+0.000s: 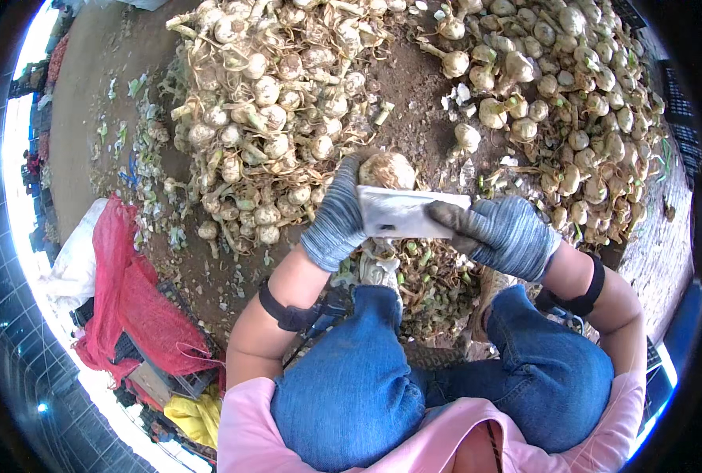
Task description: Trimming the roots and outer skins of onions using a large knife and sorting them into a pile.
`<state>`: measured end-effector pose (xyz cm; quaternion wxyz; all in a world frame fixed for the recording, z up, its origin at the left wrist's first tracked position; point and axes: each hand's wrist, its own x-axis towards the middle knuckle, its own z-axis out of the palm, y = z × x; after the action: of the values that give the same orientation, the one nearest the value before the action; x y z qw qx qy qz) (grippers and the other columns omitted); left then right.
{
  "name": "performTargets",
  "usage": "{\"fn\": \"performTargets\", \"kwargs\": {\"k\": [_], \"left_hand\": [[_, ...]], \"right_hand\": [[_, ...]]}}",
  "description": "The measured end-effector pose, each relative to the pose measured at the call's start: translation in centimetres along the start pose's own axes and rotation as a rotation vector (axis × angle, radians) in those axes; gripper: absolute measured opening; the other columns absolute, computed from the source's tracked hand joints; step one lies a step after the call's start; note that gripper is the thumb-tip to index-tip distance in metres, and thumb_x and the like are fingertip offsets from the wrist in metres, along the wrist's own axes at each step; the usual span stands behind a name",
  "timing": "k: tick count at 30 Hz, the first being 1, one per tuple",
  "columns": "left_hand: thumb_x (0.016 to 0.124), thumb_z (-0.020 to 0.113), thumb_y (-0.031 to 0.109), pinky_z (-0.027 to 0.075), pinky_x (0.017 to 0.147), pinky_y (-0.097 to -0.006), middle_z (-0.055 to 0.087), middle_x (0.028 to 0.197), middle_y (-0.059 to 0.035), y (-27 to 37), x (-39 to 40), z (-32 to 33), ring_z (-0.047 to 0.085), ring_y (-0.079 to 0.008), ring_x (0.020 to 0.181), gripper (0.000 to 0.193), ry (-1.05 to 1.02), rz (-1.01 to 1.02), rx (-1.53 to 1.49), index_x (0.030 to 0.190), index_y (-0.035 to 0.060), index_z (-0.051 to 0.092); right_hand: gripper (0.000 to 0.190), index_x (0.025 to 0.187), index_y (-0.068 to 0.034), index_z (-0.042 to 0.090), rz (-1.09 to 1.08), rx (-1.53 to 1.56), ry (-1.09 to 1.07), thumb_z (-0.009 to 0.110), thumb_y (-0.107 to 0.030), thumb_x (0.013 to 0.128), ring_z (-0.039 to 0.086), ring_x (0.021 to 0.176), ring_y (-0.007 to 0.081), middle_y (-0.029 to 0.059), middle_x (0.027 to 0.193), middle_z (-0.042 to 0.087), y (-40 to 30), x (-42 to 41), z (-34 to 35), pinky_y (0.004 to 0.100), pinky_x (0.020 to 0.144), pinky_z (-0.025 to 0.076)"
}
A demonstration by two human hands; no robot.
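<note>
My left hand [338,210], in a grey striped knit glove, holds a large garlic bulb [389,170] with its brown root side showing. A broad, rectangular metal blade [407,207], like a cleaver's, lies across the near side of the bulb. Gloved too, my right hand [499,230] grips the blade's right end with dark, dirty fingertips; any handle is hidden. Whether the edge touches the bulb, I cannot tell. Ahead on the left rises a heap of garlic bulbs [268,118] with dry stalks. Another heap of garlic bulbs [570,100], many with short-cut stems, spreads to the right.
Cut stalks and trimmings [440,295] lie between my feet, below the hands. A red mesh sack [156,313] is draped over a dark crate at left, beside a white sack [79,254] and yellow cloth [197,414]. A pale log or beam [655,266] borders the right heap.
</note>
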<state>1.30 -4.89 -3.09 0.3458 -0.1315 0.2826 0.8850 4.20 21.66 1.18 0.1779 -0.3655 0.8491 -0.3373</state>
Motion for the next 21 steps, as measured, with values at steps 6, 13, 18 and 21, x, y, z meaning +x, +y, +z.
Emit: {"fn": "performTargets", "kwargs": {"k": [6,13,18,21], "left_hand": [[0.068,0.081,0.044,0.044,0.101,-0.037,0.065,0.105,-0.0071,0.4,-0.8,2.8,0.062,-0.0226,0.097,0.067,-0.219,0.622,1.826,0.116,0.0031,0.057],[0.054,0.091,0.023,0.049,0.092,-0.0334,0.063,0.101,-0.0064,-0.2,-2.4,4.4,0.062,-0.0175,0.095,0.088,-0.089,0.431,1.519,0.126,0.003,0.045],[0.059,0.087,0.019,0.054,0.08,-0.0273,0.065,0.092,-0.0048,-0.4,-2.7,3.6,0.063,-0.0138,0.087,0.072,-0.025,0.529,1.725,0.12,0.006,0.05],[0.061,0.085,0.022,0.055,0.077,-0.0282,0.065,0.098,-0.0072,-1.0,-3.4,3.4,0.065,-0.0159,0.088,0.066,-0.127,0.515,1.666,0.117,0.0071,0.053]], "right_hand": [[0.058,0.142,-0.019,0.044,-0.102,-0.033,-0.027,0.063,-0.029,0.088,0.06,0.056,0.03,0.0123,0.072,0.057,-1.6,2.6,-1.2,0.0395,0.049,0.047],[0.064,0.143,-0.02,0.042,-0.162,0.003,-0.022,0.067,-0.027,0.084,0.058,0.05,0.0276,0.0089,0.062,0.055,-2.2,2.6,-1.0,0.0382,0.044,0.045],[0.063,0.14,-0.019,0.046,-0.165,-0.003,0.02,0.07,-0.027,0.082,0.058,0.052,0.0273,0.0096,0.064,0.056,-1.3,1.0,0.5,0.0378,0.045,0.045],[0.056,0.137,-0.018,0.05,-0.102,-0.032,0.039,0.067,-0.026,0.085,0.059,0.056,0.0282,0.0131,0.067,0.059,1.2,-0.8,1.7,0.0368,0.05,0.047]]}}
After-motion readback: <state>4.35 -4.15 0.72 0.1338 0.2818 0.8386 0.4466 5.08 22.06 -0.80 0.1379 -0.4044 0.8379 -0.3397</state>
